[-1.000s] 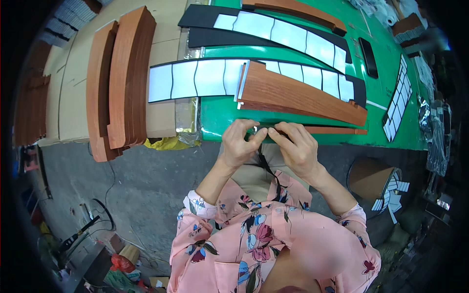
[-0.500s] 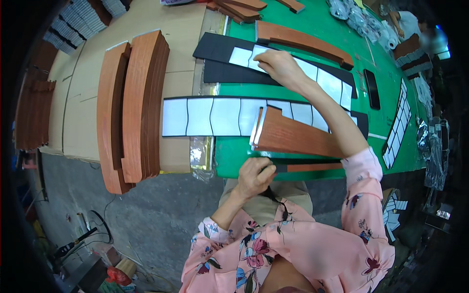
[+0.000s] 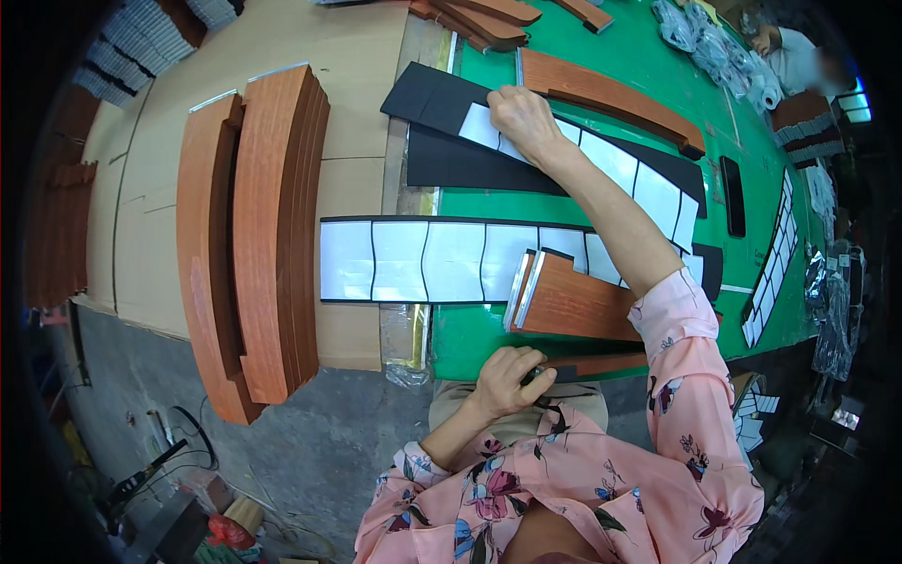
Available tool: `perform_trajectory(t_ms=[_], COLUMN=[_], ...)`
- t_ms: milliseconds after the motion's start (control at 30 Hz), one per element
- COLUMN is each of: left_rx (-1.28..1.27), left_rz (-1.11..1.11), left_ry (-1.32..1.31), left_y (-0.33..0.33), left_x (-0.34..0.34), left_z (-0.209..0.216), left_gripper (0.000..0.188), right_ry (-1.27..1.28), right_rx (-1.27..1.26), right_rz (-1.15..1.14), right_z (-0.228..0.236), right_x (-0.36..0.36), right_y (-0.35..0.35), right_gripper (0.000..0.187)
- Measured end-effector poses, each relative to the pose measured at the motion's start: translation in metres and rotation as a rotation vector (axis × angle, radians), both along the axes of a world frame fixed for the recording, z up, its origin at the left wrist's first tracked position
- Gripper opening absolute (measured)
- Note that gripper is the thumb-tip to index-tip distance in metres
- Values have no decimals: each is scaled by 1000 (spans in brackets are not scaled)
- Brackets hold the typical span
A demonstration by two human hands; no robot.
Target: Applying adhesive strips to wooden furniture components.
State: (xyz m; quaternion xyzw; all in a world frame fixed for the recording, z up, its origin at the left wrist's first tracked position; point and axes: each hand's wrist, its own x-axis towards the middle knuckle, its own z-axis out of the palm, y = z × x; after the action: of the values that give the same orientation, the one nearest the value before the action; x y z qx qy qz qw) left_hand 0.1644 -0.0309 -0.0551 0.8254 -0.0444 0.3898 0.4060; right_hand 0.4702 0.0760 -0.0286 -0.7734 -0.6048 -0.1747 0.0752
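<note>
My right hand (image 3: 524, 117) rests, fingers curled closed, on the upper strip of white stickers (image 3: 611, 160), which has a black backing. Whatever its fingertips hold is hidden. At the table's near edge my left hand (image 3: 510, 381) is closed, thumb against fingers, around something dark I cannot make out. Right beside it, a narrow reddish-brown wooden piece (image 3: 601, 362) lies along that edge. Between my hands, a second strip of white stickers (image 3: 404, 258) lies flat. Silver-ended wooden pieces (image 3: 583, 303) cover part of it. A black sheet (image 3: 460, 164) lies under the upper strip.
Stacked curved wooden pieces (image 3: 277, 226) stand on the cardboard (image 3: 352, 188) at the left. Another curved wooden piece (image 3: 611, 99) lies beyond my right hand. Right of it are a black phone (image 3: 733, 195) and a sticker grid (image 3: 770, 258). A co-worker (image 3: 799, 61) sits at far right.
The view has shifted, so most table items appear lower. My right hand's fingers have curled in more over the upper strip. My left hand stays closed at the near edge.
</note>
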Motion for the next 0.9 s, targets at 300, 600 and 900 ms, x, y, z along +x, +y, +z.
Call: perform_trajectory(t_ms=[300,600,900], left_rx=[-10,-22,-200], left_rz=[103,155,134], left_ry=[2,-14,80], left_y=[-3,-11,-4], left_x=[5,4,-8], left_z=[4,9,8], left_gripper=[58,57,48], right_ry=[212,423,1538], right_rx=[28,39,111], right_rz=[-126,-281,-99], right_z=[0,11,79], right_x=[12,18,-40], right_y=[7,-3,-125], right_gripper=[13,19,28])
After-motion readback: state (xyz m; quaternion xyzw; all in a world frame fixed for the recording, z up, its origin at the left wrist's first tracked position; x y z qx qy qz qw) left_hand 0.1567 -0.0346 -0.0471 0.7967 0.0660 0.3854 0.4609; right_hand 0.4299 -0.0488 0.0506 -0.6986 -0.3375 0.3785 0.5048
